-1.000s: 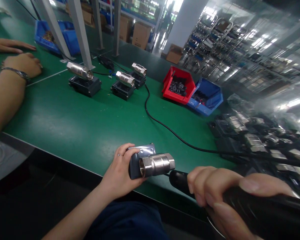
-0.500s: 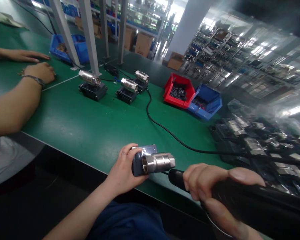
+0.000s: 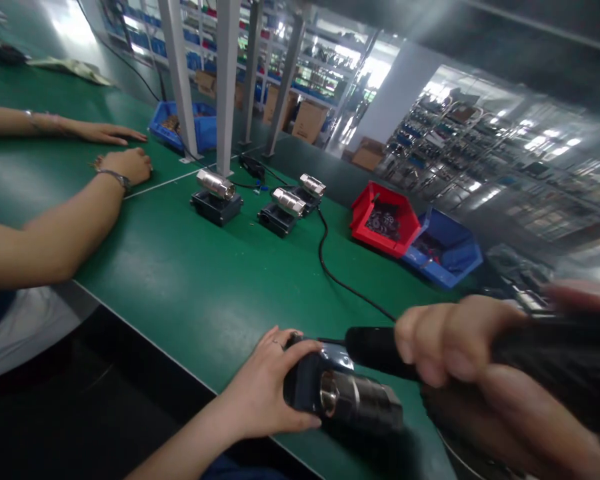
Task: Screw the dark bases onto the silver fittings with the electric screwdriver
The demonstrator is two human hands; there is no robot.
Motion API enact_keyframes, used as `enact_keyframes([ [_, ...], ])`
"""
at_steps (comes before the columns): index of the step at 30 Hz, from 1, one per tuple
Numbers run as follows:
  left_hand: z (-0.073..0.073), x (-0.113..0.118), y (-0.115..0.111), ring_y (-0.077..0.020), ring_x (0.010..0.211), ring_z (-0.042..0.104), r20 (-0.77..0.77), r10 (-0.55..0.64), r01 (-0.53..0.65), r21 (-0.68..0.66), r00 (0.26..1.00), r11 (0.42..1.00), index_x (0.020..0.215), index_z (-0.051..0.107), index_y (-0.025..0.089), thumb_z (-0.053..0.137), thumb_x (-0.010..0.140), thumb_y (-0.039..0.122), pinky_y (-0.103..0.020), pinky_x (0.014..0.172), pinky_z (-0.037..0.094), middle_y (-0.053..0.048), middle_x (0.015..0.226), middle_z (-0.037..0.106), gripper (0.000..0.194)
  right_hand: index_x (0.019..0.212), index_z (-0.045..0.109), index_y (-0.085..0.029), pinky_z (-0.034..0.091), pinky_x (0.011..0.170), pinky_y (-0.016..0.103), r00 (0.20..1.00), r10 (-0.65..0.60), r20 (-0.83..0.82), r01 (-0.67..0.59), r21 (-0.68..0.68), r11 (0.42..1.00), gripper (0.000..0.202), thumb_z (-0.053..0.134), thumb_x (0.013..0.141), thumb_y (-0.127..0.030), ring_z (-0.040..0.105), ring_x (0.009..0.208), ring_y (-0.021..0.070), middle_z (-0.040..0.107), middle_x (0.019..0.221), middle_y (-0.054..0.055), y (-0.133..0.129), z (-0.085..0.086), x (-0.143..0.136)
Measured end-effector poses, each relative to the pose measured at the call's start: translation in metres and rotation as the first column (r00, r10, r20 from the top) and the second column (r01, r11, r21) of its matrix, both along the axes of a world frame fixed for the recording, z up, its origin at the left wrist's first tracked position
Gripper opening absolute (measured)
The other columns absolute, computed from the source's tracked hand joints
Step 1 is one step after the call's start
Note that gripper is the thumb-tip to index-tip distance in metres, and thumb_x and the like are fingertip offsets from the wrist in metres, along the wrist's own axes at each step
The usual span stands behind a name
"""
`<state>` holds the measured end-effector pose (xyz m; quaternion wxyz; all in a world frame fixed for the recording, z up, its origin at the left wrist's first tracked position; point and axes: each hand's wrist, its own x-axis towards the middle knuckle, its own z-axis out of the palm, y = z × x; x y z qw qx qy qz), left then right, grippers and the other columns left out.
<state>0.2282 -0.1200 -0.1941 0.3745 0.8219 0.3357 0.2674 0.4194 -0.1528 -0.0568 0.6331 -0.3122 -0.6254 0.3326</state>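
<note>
While the left hand (image 3: 267,390) clamps its fingers around the dense, slick metal connector (image 3: 343,393), gripping its blue housing, the right hand (image 3: 460,347) fists the black driver (image 3: 380,347) just above.

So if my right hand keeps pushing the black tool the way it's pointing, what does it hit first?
Probably the dark block with the metal cylinder held by your left hand; the right hand aims the black tool at its top, though depth is unclear.

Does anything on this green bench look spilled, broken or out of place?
Nothing stands out. The left hand grips a dark block with a metal fitting, the right hand a black power tool. Three similar parts sit upright on the green bench, and the red bin holds its contents.
</note>
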Motion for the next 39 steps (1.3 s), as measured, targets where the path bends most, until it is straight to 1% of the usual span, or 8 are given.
enact_keyframes([
  [2, 0.0, 0.001, 0.001, -0.0355, 0.122, 0.054, 0.022, -0.005, 0.005, -0.007, 1.0, 1.0, 0.13, 0.052, 0.031, 0.091, 0.047, 0.035, -0.067, 0.11, 0.032, -0.01, 0.124, 0.057, 0.092, 0.126, 0.05, -0.034, 0.049, 0.058, 0.032, 0.995, 0.102, 0.012, -0.103, 0.048, 0.994, 0.037, 0.064, 0.093, -0.022, 0.053, 0.055, 0.0123, 0.052, 0.069, -0.005, 0.018, 0.002, -0.023],
  [5, 0.001, 0.001, -0.001, -0.0343, 0.117, 0.056, 0.055, -0.003, 0.002, 0.007, 0.998, 1.0, 0.128, 0.054, 0.029, 0.092, 0.047, 0.037, -0.065, 0.109, 0.034, -0.01, 0.121, 0.059, 0.089, 0.127, 0.049, -0.031, 0.049, 0.058, 0.029, 0.985, 0.174, 0.018, -0.175, 0.049, 0.983, 0.035, 0.06, 0.095, -0.02, 0.053, 0.057, 0.0108, 0.05, 0.071, -0.005, 0.032, -0.001, -0.035],
  [13, 0.001, 0.002, -0.001, -0.0339, 0.118, 0.055, 0.085, -0.027, 0.027, 0.0, 0.996, 1.0, 0.129, 0.053, 0.029, 0.093, 0.049, 0.04, -0.062, 0.109, 0.035, -0.01, 0.125, 0.059, 0.09, 0.127, 0.045, -0.031, 0.049, 0.058, 0.029, 0.975, 0.216, 0.044, -0.215, -0.023, 0.976, 0.035, 0.059, 0.096, -0.02, 0.053, 0.058, 0.011, 0.048, 0.07, -0.005, 0.039, -0.011, -0.034],
  [20, 0.0, 0.001, -0.001, -0.0326, 0.117, 0.055, 0.102, -0.01, 0.009, 0.018, 0.995, 1.0, 0.129, 0.052, 0.031, 0.091, 0.047, 0.04, -0.059, 0.11, 0.035, -0.008, 0.124, 0.059, 0.091, 0.126, 0.044, -0.031, 0.048, 0.058, 0.031, 0.971, 0.227, 0.071, -0.226, -0.03, 0.974, 0.034, 0.057, 0.097, -0.02, 0.054, 0.059, 0.0118, 0.049, 0.071, -0.005, 0.038, -0.01, -0.031],
  [27, 0.004, 0.001, -0.001, -0.0335, 0.12, 0.053, 0.09, -0.032, 0.034, -0.016, 0.995, 0.999, 0.13, 0.053, 0.03, 0.087, 0.056, 0.045, -0.062, 0.112, 0.031, -0.011, 0.128, 0.057, 0.083, 0.127, 0.045, -0.031, 0.046, 0.057, 0.032, 0.97, 0.23, 0.073, -0.23, -0.013, 0.973, 0.035, 0.058, 0.096, -0.02, 0.054, 0.057, 0.0129, 0.049, 0.07, -0.004, 0.035, -0.01, -0.029],
  [31, 0.004, 0.001, -0.001, -0.0342, 0.119, 0.055, 0.095, -0.022, 0.022, -0.006, 0.995, 1.0, 0.129, 0.053, 0.03, 0.09, 0.051, 0.042, -0.063, 0.112, 0.032, -0.01, 0.126, 0.058, 0.087, 0.123, 0.048, -0.03, 0.047, 0.056, 0.03, 0.969, 0.23, 0.088, -0.23, -0.015, 0.973, 0.031, 0.059, 0.096, -0.02, 0.053, 0.056, 0.0122, 0.049, 0.068, -0.005, 0.036, -0.007, -0.033],
  [36, -0.01, 0.006, -0.002, -0.0334, 0.118, 0.055, 0.149, 0.001, 0.003, -0.025, 0.989, 1.0, 0.132, 0.053, 0.032, 0.086, 0.057, 0.049, -0.06, 0.109, 0.035, -0.009, 0.124, 0.06, 0.084, 0.11, 0.049, -0.027, 0.05, 0.057, 0.027, 0.971, 0.223, 0.086, -0.222, -0.029, 0.975, 0.02, 0.061, 0.095, -0.02, 0.052, 0.056, 0.0112, 0.048, 0.067, -0.005, 0.038, -0.007, -0.041],
  [39, -0.022, 0.009, 0.001, -0.0341, 0.121, 0.054, 0.154, -0.022, 0.043, -0.134, 0.988, 0.99, 0.131, 0.053, 0.04, 0.082, 0.058, 0.059, -0.06, 0.112, 0.031, -0.006, 0.131, 0.057, 0.08, 0.11, 0.051, -0.027, 0.051, 0.054, 0.026, 0.951, 0.297, 0.09, -0.295, -0.031, 0.955, 0.02, 0.059, 0.094, -0.018, 0.055, 0.055, 0.0127, 0.051, 0.064, -0.004, 0.046, -0.017, -0.035],
])
